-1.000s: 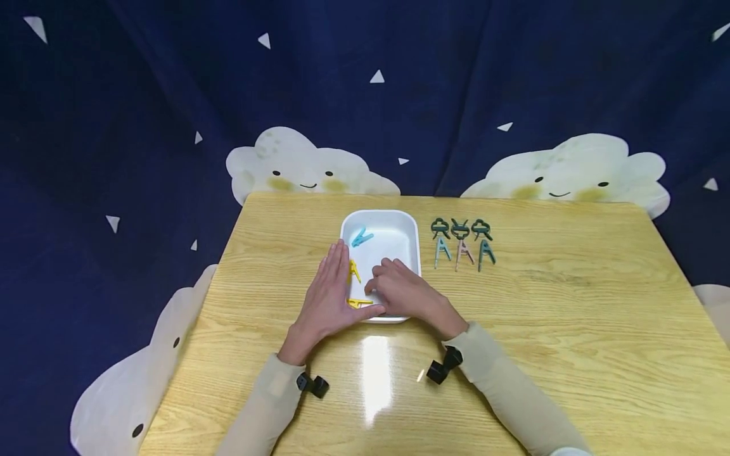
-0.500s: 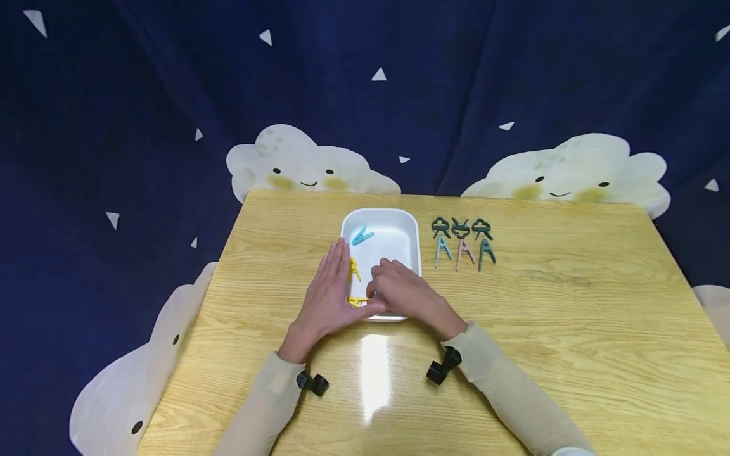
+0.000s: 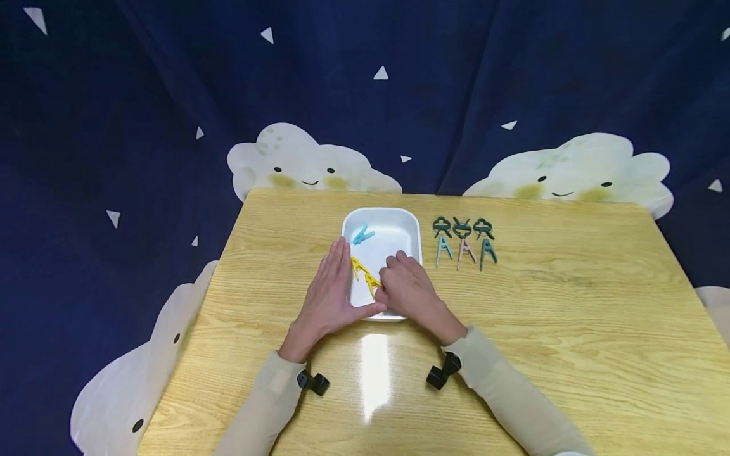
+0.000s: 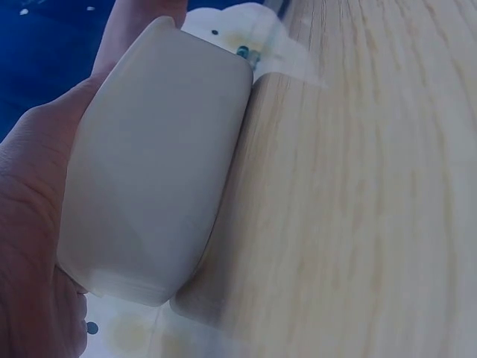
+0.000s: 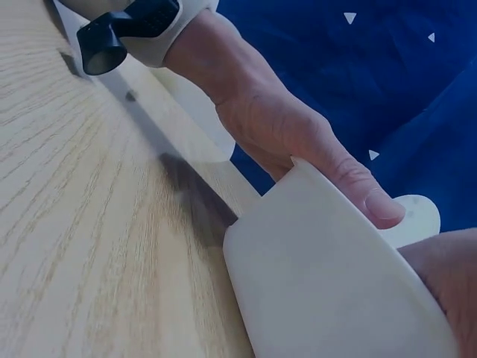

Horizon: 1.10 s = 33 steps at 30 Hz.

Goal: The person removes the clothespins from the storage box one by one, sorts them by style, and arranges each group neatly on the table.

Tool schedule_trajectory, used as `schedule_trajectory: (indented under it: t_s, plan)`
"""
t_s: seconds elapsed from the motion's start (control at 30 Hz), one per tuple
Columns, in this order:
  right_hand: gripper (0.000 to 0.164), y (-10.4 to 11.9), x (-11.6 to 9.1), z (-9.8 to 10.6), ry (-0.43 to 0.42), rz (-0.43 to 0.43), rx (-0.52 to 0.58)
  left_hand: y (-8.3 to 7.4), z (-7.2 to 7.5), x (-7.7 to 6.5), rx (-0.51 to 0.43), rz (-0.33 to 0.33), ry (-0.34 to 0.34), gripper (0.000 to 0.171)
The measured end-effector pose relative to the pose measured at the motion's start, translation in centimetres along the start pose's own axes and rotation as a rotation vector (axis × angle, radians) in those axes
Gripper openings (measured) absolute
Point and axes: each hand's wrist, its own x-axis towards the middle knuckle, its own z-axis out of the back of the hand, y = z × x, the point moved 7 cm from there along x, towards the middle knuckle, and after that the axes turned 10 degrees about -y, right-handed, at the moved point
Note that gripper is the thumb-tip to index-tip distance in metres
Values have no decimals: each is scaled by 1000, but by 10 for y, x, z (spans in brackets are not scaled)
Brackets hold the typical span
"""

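A white plastic tray [image 3: 397, 240] stands on the table before me. My left hand [image 3: 327, 296] lies along its left side with straight fingers, its thumb stretched over the near rim. Over the tray's near right part, my right hand [image 3: 412, 288] has curled fingers and pinches a yellow clothespin [image 3: 372, 282] by its right end; that end is hidden by the fingers. Up and to the left of it lies a second yellow clothespin [image 3: 357, 266], close by my left fingers. A light blue clothespin [image 3: 360, 237] rests in the far left corner. Both wrist views show mostly the tray's outer wall [image 4: 149, 164].
Right of the tray, two short rows lie on the wooden table [image 3: 570, 304]. The far row has dark green clips [image 3: 441, 226]; the near row has a light blue clothespin [image 3: 444, 248], a pink clothespin [image 3: 466, 250] and a dark green clothespin [image 3: 487, 251].
The yellow clothespin by my left thumb has been taken up by my right fingers, turned and shifted toward the tray's middle. My left hand has stayed in place.
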Motion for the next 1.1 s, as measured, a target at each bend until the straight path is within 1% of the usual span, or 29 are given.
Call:
schedule_trajectory:
  t_s: [0.07,0.23,0.33,0.37,0.5,0.57,0.67,0.77,0.97,1.1]
  plan:
    - [28,-1,0,-1,9,-5,-4,-1,0,0,3,0,2,143]
    - [32,1,-1,-5,48,41,-6,-1,1,1,-3,2,-1,143]
    - [36,2,-1,-5,50,58,-5,-1,1,1,-7,1,-3,143]
    - [39,2,-1,-5,47,59,1,-1,1,1,-7,0,-2,143]
    - [59,3,-1,-4,45,79,21,-1,0,0,-8,-1,2,143]
    - [65,4,-1,-5,55,92,28,-1,0,0,-10,0,3,144]
    - [66,5,-2,-5,69,109,20,-1,0,0,-8,-2,0,144]
    - [64,5,-2,-6,76,109,14,-1,0,1,-5,1,6,144]
    - [57,3,-1,-9,96,85,17,0,0,1,0,3,10,142]
    - [58,2,-1,-10,109,71,6,0,0,0,2,3,9,142]
